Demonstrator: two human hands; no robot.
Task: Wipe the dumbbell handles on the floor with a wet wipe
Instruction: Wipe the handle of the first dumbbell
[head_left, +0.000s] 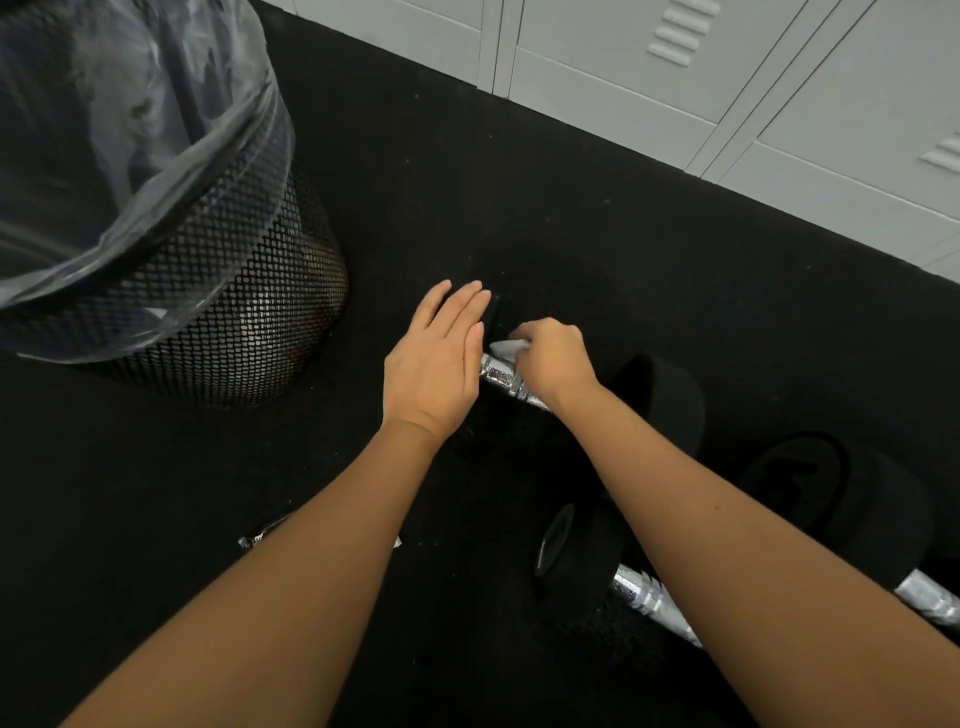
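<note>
A black dumbbell lies on the dark floor with a silver knurled handle (501, 375) between its weights; one black head (670, 400) shows on the right. My right hand (553, 358) grips a white wet wipe (511, 347) folded round the handle's left part. My left hand (441, 364) rests flat, fingers straight, on the dumbbell's left head, which it mostly hides. Closer to me lies a second dumbbell with a silver handle (647, 600) and a black head (566, 551), partly hidden by my right forearm.
A black mesh waste bin (249, 322) with a clear liner stands to the left. Grey lockers (727, 88) line the far edge of the floor. A third black weight (841, 488) lies at the right. A small silvery wrapper (260, 535) peeks out beside my left forearm.
</note>
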